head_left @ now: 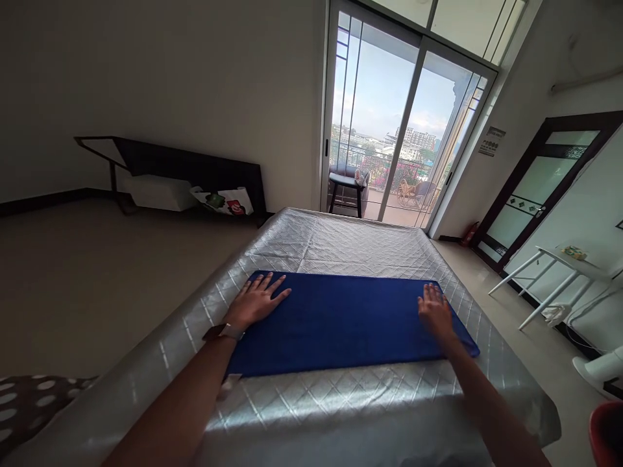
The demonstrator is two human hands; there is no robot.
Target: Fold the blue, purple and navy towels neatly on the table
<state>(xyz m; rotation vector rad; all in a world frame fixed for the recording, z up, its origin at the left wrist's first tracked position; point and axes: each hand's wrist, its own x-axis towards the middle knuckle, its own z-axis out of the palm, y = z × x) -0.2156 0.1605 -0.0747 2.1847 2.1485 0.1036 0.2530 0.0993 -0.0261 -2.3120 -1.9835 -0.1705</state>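
Observation:
A dark blue folded cloth (348, 324) lies flat and smooth, a long rectangle across the silver quilted table cover (365, 250). My left hand (256, 299) rests palm down on the cloth's far left corner, fingers spread. On that wrist is a band with a metal-looking part (228, 331). Over at the cloth's right end, my right hand (435, 311) lies flat on it near the far right corner, fingers stretched forward. Neither hand grips anything. A small pale tag (232, 377) sticks out at the near left corner of the cloth.
A dark bench (189, 165) with a white box (160, 193) beneath stands at the left wall. Glass sliding doors (374, 97) are ahead. To the right are a small white table (574, 263), a dark-framed door (535, 191) and a red object (607, 431). Brown polka-dot fabric (39, 405) shows at lower left.

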